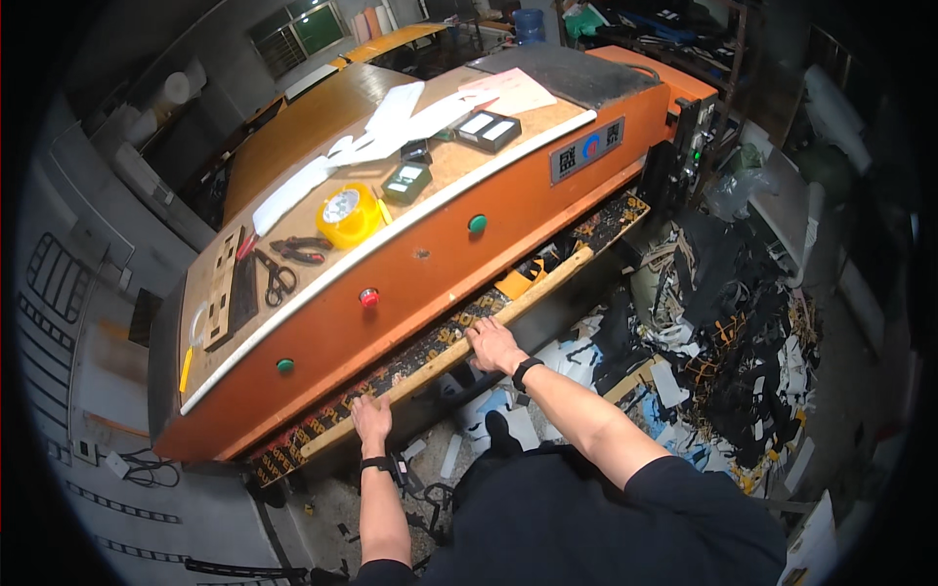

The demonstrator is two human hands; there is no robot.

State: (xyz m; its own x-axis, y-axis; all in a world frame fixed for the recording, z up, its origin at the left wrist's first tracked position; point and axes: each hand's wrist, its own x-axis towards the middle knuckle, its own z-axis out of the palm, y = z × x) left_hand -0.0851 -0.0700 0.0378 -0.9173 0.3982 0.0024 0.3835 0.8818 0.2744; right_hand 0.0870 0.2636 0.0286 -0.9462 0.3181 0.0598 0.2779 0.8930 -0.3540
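In front of a large orange machine (420, 313) runs a long, dark, printed board (430, 337) with a pale wooden strip (420, 379) along its near edge. My left hand (371, 422) is on the strip's left part, its fingers curled over the wood. Further right, my right hand (493, 344) grips the same strip, fingers on top and thumb lower down. The undersides of both hands are hidden. An orange-yellow piece (518, 281) and dark scraps lie on the board right of my right hand.
On the machine's top lie scissors (277, 280), pliers (301, 250), yellow tape rolls (348, 217), small dark boxes (487, 130) and white strips (293, 190). Green buttons (477, 225) and a red button (368, 298) sit on its front. Scraps (723, 332) heap on the floor at right.
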